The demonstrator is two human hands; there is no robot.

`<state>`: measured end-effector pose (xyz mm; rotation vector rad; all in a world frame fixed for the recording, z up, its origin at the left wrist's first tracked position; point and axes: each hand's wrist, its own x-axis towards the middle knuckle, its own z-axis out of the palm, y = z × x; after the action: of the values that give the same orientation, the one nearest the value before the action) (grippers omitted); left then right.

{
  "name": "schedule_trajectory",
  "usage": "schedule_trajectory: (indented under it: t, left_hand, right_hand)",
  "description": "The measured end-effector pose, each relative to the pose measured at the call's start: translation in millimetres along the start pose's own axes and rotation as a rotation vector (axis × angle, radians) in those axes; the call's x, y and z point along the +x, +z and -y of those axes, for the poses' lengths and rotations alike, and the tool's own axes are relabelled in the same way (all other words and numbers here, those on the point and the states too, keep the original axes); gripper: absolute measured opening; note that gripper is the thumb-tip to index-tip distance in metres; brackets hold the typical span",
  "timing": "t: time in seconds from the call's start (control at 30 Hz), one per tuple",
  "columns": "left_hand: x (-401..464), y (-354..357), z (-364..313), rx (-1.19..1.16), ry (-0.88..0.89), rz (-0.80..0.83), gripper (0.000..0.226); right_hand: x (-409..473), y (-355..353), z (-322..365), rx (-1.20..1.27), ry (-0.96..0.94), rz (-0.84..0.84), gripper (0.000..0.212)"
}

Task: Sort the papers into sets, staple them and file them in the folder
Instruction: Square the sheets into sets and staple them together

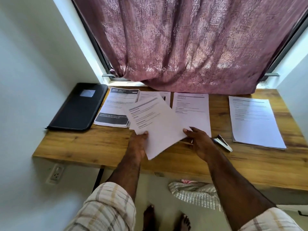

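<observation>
My left hand [139, 144] pinches the near-left edge of a tilted set of papers [156, 124], thumb on top, fingers underneath. My right hand [198, 140] touches the set's right edge, thumb at the corner; its fingers look loosely extended, and I cannot tell whether they grip the sheet. The set is skewed, its near corner hanging over the counter [93, 144] edge.

Under and behind the set lie further sheets. At left, a stack [115, 107] with a dark header reading "3675" and a dark band near its bottom. Behind the held set, a partly covered sheet [148, 95]. Just right of it, a printed page [191, 107] lying flat, its lower corner under my right hand. Well apart at the far right, another stack [255, 120], squared and flat.

The folder [78, 106], black and closed, lies at the counter's left end, touching the wall. The stapler [222, 142] lies on its side just right of my right hand, between the page and the right stack.

A purple curtain [183, 44] hangs over the counter's rear edge.
</observation>
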<state>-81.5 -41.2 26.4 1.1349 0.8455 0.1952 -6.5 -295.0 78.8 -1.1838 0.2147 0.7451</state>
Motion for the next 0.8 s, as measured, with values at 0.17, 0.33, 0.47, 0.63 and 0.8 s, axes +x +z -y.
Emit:
schedule_trajectory:
  t: [0.17,0.33,0.47,0.63,0.8]
  left_hand:
    - [-9,23,-5,-0.150,-0.038,0.061,0.041]
    - [-8,9,-30,-0.271,-0.121,0.189,0.038]
    - [15,-40,-81,-0.189,-0.122,0.271,0.060]
    - [16,-35,-112,0.286,-0.111,0.523,0.037]
    - [25,-15,-99,0.314,-0.121,0.570,0.037]
  right_hand:
    - [2,40,-16,0.013,-0.070,-0.056,0.045]
    - [11,39,-12,-0.037,-0.162,-0.319,0.044]
    - [0,2,6,-0.089,-0.169,-0.104,0.049]
    - [6,-3,23,-0.237,-0.113,-0.075,0.048]
    - [9,-3,28,-0.307,-0.226,-0.134,0.067]
